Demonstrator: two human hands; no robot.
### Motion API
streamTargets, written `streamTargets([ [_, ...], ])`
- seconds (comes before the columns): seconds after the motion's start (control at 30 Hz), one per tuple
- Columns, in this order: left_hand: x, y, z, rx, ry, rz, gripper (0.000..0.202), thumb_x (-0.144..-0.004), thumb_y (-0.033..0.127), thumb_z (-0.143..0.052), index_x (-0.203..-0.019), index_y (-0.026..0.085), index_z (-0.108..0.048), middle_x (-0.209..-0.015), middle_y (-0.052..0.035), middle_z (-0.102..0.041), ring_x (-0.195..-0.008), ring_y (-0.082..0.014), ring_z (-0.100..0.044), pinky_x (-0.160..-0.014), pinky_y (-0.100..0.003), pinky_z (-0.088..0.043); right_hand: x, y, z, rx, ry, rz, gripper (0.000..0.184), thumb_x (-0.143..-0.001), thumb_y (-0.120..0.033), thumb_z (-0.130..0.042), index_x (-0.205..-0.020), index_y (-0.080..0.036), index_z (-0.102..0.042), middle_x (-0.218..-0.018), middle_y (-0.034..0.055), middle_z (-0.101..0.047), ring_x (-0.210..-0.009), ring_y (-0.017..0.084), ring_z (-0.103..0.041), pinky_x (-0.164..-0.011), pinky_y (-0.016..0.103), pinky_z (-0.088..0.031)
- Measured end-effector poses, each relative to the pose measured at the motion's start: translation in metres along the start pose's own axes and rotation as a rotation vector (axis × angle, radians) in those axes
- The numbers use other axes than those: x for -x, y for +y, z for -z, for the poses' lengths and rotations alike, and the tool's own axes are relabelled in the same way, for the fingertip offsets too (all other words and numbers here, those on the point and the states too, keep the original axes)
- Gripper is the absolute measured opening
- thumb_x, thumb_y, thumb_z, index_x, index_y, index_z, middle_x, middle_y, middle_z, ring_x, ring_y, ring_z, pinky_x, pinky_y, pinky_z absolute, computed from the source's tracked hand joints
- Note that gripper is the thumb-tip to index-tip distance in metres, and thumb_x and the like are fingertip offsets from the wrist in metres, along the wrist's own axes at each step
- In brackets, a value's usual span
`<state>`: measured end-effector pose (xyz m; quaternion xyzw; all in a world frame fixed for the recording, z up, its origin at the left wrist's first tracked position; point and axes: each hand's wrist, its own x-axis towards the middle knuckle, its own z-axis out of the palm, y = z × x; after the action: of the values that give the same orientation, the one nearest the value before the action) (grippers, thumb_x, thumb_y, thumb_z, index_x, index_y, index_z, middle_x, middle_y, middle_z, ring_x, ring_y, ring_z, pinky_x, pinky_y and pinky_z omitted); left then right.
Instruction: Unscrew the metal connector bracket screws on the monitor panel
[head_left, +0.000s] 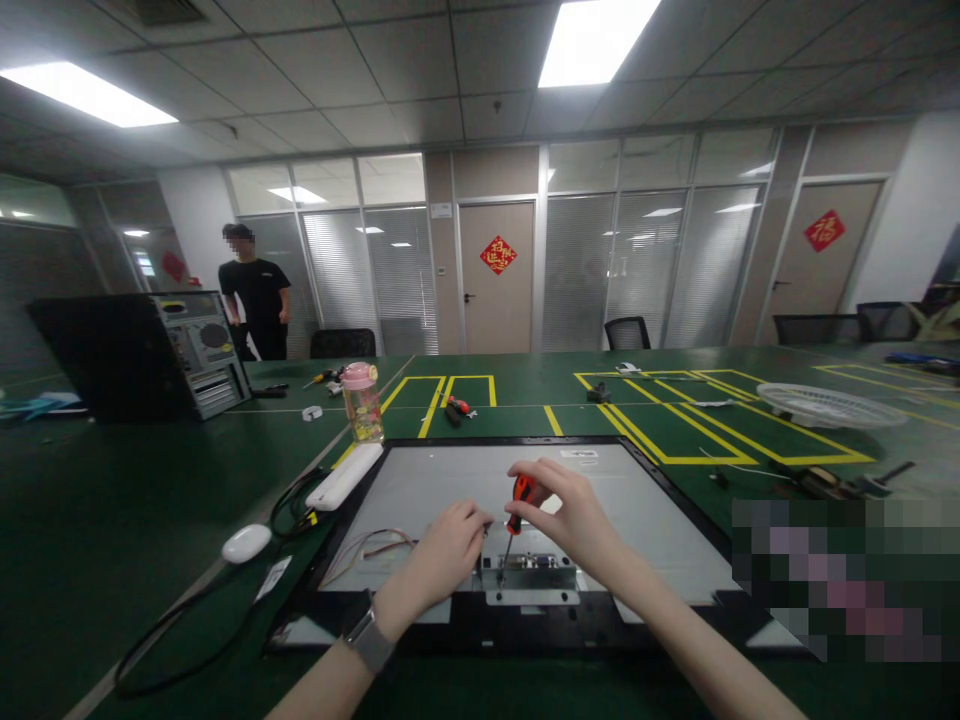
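Note:
A red and black screwdriver (520, 500) is pinched by its handle in my right hand (564, 500). Its thin shaft points down and the tip meets a metal bracket (534, 597) with connectors along it. The bracket sits near the front edge of a large flat display panel (442, 478), lying with its grey back up inside a black frame. My left hand (448, 545), a watch on its wrist, is closed just left of the screwdriver. A small dark thing shows at its fingertips, too small to name. Thin wires (386, 545) lie on the panel beside that hand.
Left of the panel are a white power strip (346, 476), a white oval case (247, 543) and black cable. A pink-lidded bottle (363, 405), pliers (456, 409) and a computer tower (202, 350) stand or lie farther back. A white basket (829, 404) is at right. A person (259, 300) stands behind.

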<state>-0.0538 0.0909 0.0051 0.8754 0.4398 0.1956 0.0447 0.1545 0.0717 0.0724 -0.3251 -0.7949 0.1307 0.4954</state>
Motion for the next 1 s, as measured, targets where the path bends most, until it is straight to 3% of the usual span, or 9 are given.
streamTargets([
  [0.2,0.000,-0.003,-0.003,0.009,0.011,-0.012,0.028,-0.097,0.015,-0.035,-0.110,0.020,-0.059,-0.103,-0.0058,-0.057,-0.100,-0.0199,-0.053,-0.088,-0.032,-0.043,-0.010,-0.002,-0.003,0.209,-0.006,0.058,0.022,-0.082,-0.041,-0.067,-0.095,-0.022,-0.066,-0.075,0.0048,-0.068,-0.057,0.018,-0.061,-0.059,0.031,-0.050],
  [0.33,-0.001,-0.003,-0.002,0.010,0.002,-0.014,0.029,-0.097,0.014,-0.035,-0.111,0.021,-0.060,-0.103,-0.0057,-0.057,-0.099,-0.0197,-0.053,-0.090,-0.032,-0.043,-0.003,0.000,-0.010,-0.122,-0.001,0.037,0.029,-0.093,-0.037,-0.051,-0.117,-0.024,-0.061,-0.099,0.0097,-0.071,-0.091,0.024,-0.068,-0.083,0.039,-0.052],
  [0.4,-0.001,-0.004,-0.001,-0.003,-0.017,-0.013,0.029,-0.097,0.014,-0.035,-0.111,0.020,-0.060,-0.103,-0.0058,-0.057,-0.099,-0.0196,-0.053,-0.091,-0.032,-0.042,0.001,0.004,-0.013,-0.368,-0.022,-0.039,0.033,-0.097,-0.036,-0.043,-0.124,-0.024,-0.058,-0.105,0.0091,-0.070,-0.092,0.022,-0.070,-0.080,0.038,-0.055],
  [0.47,-0.002,-0.004,-0.001,-0.013,-0.029,-0.009,0.030,-0.097,0.014,-0.035,-0.113,0.020,-0.059,-0.103,-0.0059,-0.057,-0.099,-0.0196,-0.053,-0.091,-0.033,-0.042,0.004,0.007,-0.014,-0.431,0.021,-0.091,0.029,-0.095,-0.035,-0.049,-0.117,-0.023,-0.063,-0.099,0.0072,-0.070,-0.085,0.021,-0.070,-0.075,0.036,-0.056],
  [0.57,-0.002,-0.003,0.000,-0.016,-0.027,-0.007,0.030,-0.097,0.014,-0.035,-0.114,0.020,-0.060,-0.105,-0.0059,-0.057,-0.100,-0.0194,-0.052,-0.090,-0.032,-0.043,0.007,0.008,-0.013,-0.224,0.199,-0.052,0.015,-0.083,-0.032,-0.068,-0.094,-0.023,-0.071,-0.080,0.0038,-0.066,-0.073,0.020,-0.064,-0.071,0.035,-0.052],
  [0.63,-0.001,-0.003,0.000,-0.018,-0.018,-0.008,0.030,-0.097,0.014,-0.036,-0.115,0.020,-0.059,-0.104,-0.0057,-0.056,-0.099,-0.0191,-0.052,-0.090,-0.032,-0.043,0.009,0.006,-0.011,-0.125,0.258,-0.001,0.012,-0.082,-0.031,-0.069,-0.090,-0.023,-0.071,-0.074,0.0027,-0.063,-0.068,0.020,-0.060,-0.068,0.034,-0.050],
  [0.8,0.000,-0.001,0.002,-0.011,-0.020,-0.007,0.029,-0.097,0.014,-0.036,-0.113,0.020,-0.060,-0.103,-0.0056,-0.057,-0.098,-0.0190,-0.052,-0.089,-0.031,-0.043,0.011,0.000,-0.009,-0.305,0.144,-0.012,0.028,-0.096,-0.033,-0.045,-0.111,-0.025,-0.067,-0.092,0.0069,-0.065,-0.087,0.022,-0.063,-0.081,0.037,-0.049],
  [0.9,0.000,-0.002,0.002,-0.013,-0.021,-0.010,0.029,-0.096,0.013,-0.036,-0.111,0.019,-0.060,-0.104,-0.0057,-0.056,-0.099,-0.0191,-0.052,-0.090,-0.031,-0.043,0.010,0.003,-0.011,-0.418,0.122,-0.087,0.022,-0.091,-0.034,-0.056,-0.105,-0.024,-0.069,-0.086,0.0047,-0.065,-0.084,0.021,-0.062,-0.078,0.035,-0.049],
  [1.0,0.000,-0.002,0.001,-0.019,-0.025,-0.013,0.029,-0.096,0.014,-0.036,-0.113,0.020,-0.059,-0.104,-0.0056,-0.057,-0.099,-0.0192,-0.052,-0.089,-0.031,-0.043,0.009,0.007,-0.014,-0.466,0.196,-0.117,0.014,-0.080,-0.034,-0.070,-0.087,-0.022,-0.072,-0.079,0.0022,-0.060,-0.079,0.019,-0.059,-0.073,0.032,-0.049],
])
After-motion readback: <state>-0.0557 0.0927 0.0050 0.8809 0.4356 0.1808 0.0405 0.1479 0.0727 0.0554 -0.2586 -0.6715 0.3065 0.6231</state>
